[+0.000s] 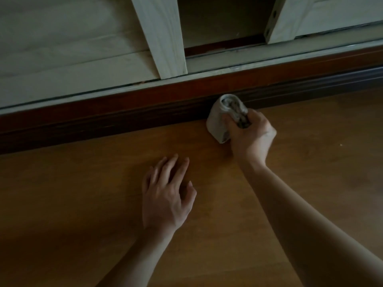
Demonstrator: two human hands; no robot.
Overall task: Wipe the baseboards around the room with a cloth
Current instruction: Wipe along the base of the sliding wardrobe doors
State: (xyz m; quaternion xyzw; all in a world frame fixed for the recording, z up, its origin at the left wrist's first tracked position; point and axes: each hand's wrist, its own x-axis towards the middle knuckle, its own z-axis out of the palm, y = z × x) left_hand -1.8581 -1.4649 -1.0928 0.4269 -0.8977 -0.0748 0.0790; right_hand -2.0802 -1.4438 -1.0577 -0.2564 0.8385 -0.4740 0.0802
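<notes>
A dark reddish-brown baseboard (pixel 124 119) runs across the view from lower left to upper right, under a pale wooden wardrobe. My right hand (pixel 250 135) is shut on a bunched grey cloth (pixel 221 114), which presses against the baseboard's face where it meets the floor. My left hand (pixel 167 195) rests on the wooden floor with its fingers spread, holding nothing, a short way in front of the baseboard and to the left of the cloth.
Pale sliding wardrobe doors (pixel 62 48) stand above the baseboard, with a dark gap (pixel 223 21) between two door frames. Brown wooden floor (pixel 83 193) fills the lower part of the view.
</notes>
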